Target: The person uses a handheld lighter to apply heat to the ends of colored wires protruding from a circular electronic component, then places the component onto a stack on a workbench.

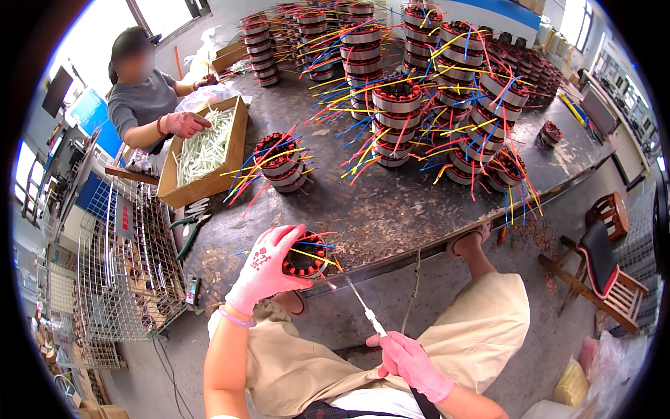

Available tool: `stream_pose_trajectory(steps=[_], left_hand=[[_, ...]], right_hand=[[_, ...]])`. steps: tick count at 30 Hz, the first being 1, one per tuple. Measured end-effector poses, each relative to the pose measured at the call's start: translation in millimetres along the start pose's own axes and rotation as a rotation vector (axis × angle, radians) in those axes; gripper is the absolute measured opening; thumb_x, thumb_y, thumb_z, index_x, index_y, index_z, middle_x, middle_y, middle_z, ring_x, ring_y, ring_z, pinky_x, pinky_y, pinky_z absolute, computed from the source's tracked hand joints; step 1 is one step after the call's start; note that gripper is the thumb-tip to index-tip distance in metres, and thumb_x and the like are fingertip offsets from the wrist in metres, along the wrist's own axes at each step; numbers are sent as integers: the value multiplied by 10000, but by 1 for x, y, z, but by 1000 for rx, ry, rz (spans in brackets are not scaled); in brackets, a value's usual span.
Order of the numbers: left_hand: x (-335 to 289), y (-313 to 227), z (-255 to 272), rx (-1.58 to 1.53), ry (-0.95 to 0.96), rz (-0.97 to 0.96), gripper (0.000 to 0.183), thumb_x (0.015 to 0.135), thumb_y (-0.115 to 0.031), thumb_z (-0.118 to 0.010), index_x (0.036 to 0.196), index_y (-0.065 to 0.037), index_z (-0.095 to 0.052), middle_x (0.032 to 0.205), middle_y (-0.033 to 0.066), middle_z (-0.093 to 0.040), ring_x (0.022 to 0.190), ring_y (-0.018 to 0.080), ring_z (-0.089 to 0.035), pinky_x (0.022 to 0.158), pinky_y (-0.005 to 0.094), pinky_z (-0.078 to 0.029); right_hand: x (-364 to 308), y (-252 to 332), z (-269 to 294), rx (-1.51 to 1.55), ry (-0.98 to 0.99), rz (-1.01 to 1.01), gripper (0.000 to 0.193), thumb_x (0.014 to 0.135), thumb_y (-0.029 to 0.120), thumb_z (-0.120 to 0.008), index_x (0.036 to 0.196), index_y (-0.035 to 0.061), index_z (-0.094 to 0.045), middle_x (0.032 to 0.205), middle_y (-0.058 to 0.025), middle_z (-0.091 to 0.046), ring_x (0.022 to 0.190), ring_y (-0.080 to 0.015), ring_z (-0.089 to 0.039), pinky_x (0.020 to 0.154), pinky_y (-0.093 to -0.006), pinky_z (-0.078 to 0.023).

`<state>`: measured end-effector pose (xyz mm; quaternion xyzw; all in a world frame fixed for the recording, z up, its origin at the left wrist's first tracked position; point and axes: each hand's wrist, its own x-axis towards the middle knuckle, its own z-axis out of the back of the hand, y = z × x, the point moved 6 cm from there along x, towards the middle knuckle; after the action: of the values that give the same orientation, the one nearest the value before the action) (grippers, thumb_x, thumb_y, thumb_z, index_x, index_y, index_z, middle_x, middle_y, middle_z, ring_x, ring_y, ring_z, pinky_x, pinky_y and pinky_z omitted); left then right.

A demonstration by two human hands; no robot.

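Observation:
At the table's near edge, my left hand [269,269], in a pink glove, is wrapped round a motor stator [305,260]. Red windings line its ring, and yellow, blue and red wires stick out of it. My right hand [412,363], also gloved, grips a soldering iron [366,307] with a pale handle. Its thin metal tip points up and left toward the ends of the stator's wires. Whether tip and wire touch I cannot tell. Some of the left fingers are hidden behind the stator.
Another wired stator pair [281,164] stands on the dark table [335,216], with tall stator stacks [396,119] behind. At the left are a wooden box [230,157] of white tubes and green-handled pliers [188,234]. A co-worker [150,98] reaches into the box. A cord [417,279] hangs off the edge.

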<state>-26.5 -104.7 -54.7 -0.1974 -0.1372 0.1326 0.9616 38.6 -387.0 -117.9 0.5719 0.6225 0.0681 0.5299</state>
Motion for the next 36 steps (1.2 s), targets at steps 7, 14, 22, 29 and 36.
stream_pose_trajectory(steps=[7,14,22,29,36], left_hand=[[-2,-1,1,37,0,19,963,543,-296,-898,1378,-39,-492,1312,175,-540,1197,375,-524,1059,461,-408],[-4,4,-2,-12,31,21,995,548,-299,-899,1412,-48,-473,1346,182,-525,1251,380,-495,1077,456,-394],[-4,3,-2,8,53,47,985,554,-318,-894,1407,-52,-478,1344,185,-523,1244,390,-499,1079,454,-394],[-4,5,-2,7,49,32,980,542,-320,-901,1387,-43,-489,1336,183,-534,1242,393,-501,1073,459,-401],[-4,1,-1,40,53,66,976,530,-314,-907,1371,-32,-501,1336,183,-534,1245,385,-501,1073,458,-399]], right_hand=[[0,2,-2,-10,0,7,337,1049,250,-466,1195,-18,-609,604,7,-434,543,-72,-436,606,-270,-520],[2,-2,-1,30,5,-19,340,1052,259,-470,1203,-16,-601,601,9,-435,545,-71,-456,601,-262,-518],[-1,10,-3,-94,-8,41,359,1054,276,-461,1198,-21,-600,593,8,-431,533,-68,-441,602,-261,-518],[5,7,-2,-84,8,47,366,1055,276,-454,1199,-26,-603,594,10,-430,529,-74,-448,599,-266,-516],[4,9,-1,-66,-10,39,349,1052,258,-457,1191,-22,-611,595,10,-424,535,-78,-432,592,-270,-509]])
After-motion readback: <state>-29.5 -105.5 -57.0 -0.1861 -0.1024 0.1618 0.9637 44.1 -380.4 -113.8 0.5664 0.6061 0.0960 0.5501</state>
